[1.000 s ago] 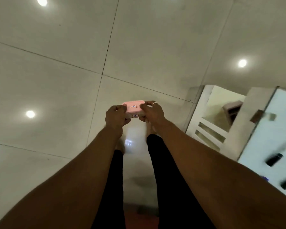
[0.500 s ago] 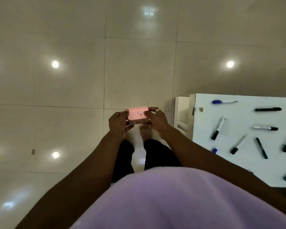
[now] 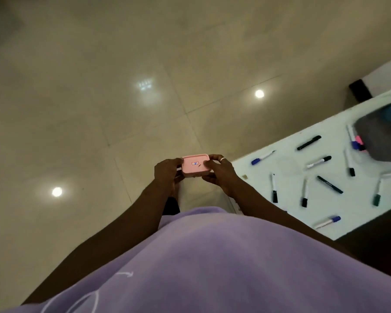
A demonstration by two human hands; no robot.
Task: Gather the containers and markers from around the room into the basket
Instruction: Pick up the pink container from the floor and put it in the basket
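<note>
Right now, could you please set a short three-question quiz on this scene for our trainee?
1. True or false: the pink box rests on the table.
2. Which hand wears the ring: A left, B right?
3. Fill in: the markers lie on the ____.

Key:
1. False; the left hand and right hand hold it above the floor.
2. B.
3. Table, beside the grey basket.
</note>
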